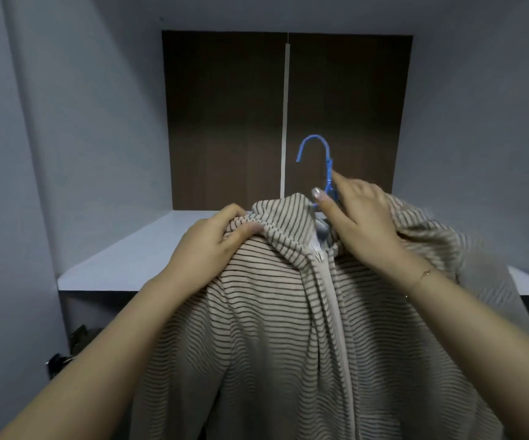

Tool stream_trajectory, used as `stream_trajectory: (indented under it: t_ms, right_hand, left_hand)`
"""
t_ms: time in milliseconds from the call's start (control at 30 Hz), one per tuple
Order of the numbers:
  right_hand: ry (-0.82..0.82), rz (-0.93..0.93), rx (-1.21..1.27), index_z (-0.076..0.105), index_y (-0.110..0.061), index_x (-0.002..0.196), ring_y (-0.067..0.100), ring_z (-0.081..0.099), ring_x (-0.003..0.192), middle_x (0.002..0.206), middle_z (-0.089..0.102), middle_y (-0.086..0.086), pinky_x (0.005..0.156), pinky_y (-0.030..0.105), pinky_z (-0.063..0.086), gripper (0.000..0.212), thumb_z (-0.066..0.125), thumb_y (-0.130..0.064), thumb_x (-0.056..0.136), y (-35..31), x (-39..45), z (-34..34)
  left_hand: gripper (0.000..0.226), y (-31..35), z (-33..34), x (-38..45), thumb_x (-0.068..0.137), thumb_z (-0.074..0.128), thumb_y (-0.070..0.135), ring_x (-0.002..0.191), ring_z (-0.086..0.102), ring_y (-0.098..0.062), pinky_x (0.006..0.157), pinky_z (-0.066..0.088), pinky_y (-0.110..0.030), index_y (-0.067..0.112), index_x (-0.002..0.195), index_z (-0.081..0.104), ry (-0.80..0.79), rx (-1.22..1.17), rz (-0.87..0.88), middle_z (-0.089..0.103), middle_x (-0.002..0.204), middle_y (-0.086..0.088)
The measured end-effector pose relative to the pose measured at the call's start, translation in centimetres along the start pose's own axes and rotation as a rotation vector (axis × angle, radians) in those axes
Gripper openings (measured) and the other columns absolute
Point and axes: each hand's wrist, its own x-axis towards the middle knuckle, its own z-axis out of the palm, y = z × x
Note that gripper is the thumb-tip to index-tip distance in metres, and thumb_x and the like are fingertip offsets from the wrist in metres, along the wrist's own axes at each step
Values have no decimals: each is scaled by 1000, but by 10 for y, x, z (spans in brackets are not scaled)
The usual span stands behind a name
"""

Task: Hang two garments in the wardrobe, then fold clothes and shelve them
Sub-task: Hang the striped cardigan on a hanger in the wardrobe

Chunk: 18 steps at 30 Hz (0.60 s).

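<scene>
Wardrobe [66, 122]: pale side walls rise left and right of an open bay, closed at the rear by a dark brown back panel [225, 122] split by a pale vertical strip. The bay above the shelf is unoccupied right up to its ceiling.

Shelf [136, 258]: a pale horizontal board whose front edge crosses the view at mid-height; its middle stretch is hidden behind the hoodie. Below the edge, at lower left, sit dark items [75, 341], too dim to identify.

Hoodie [272, 328]: beige with thin dark stripes and a pale zip down the centre, held up in front of the shelf edge and filling the lower view. Its hood bunches at the top between the hands.

Left hand [212, 246]: fingers curled over the hood's left fold, thumb pressing the cloth from the front.

Right hand [358, 223]: thumb and forefinger pinch the hanger's neck at the collar, the other fingers resting on the hood. A thin bracelet [423, 274] circles the wrist.

Hanger [320, 160]: blue, its hook standing free above the collar before the back panel, touching nothing.
</scene>
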Motion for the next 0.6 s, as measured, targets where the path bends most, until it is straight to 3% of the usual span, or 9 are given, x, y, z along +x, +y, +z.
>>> stream_trajectory:
  t_ms: [67,133,200,333,533,600]
  right_hand:
    - [47,142,244,56,-28,110,4,61,82,78,68,-5,89,43,47,54,31,-72,90,-12,-2,-10]
    - [85,265,439,52,-25,93,11,63,71,67,66,-3,80,48,50,43,38,-65,93,-16,-11,-16]
    - [124,270,497,49,-13,82,13,61,62,60,62,1,75,44,50,46,35,-54,100,-19,-30,-19]
    - [162,262,530,46,-8,70,4,52,49,50,56,-1,57,11,37,50,31,-40,105,-25,-80,-19]
    - [110,401,647,43,-17,70,9,50,41,49,56,12,47,14,37,44,32,-41,105,-19,-168,1]
    - [98,446,672,43,-15,69,10,49,41,49,53,12,46,15,37,44,33,-38,105,-18,-201,15]
  left_hand:
    - [45,14,-2,-8,79,40,77,79,63,-3,77,53,-38,38,92,59,-2,-1,31,69,82,15]
    - [44,24,-4,-17,82,43,75,72,62,-1,70,52,-35,35,87,61,-72,-45,51,68,77,15]
    - [48,30,-4,-26,80,43,75,67,61,-5,65,49,-33,31,84,63,-211,-120,56,67,74,10]
    - [57,28,7,-51,76,46,77,76,63,-19,71,50,-35,24,81,67,-433,-175,73,68,79,-2]
    - [69,-14,24,-102,69,53,85,62,60,-20,56,45,-23,17,69,66,-642,-190,93,62,65,-4]
    - [77,-29,36,-119,72,53,83,60,55,-31,54,43,-34,7,69,63,-795,-194,63,57,64,-14]
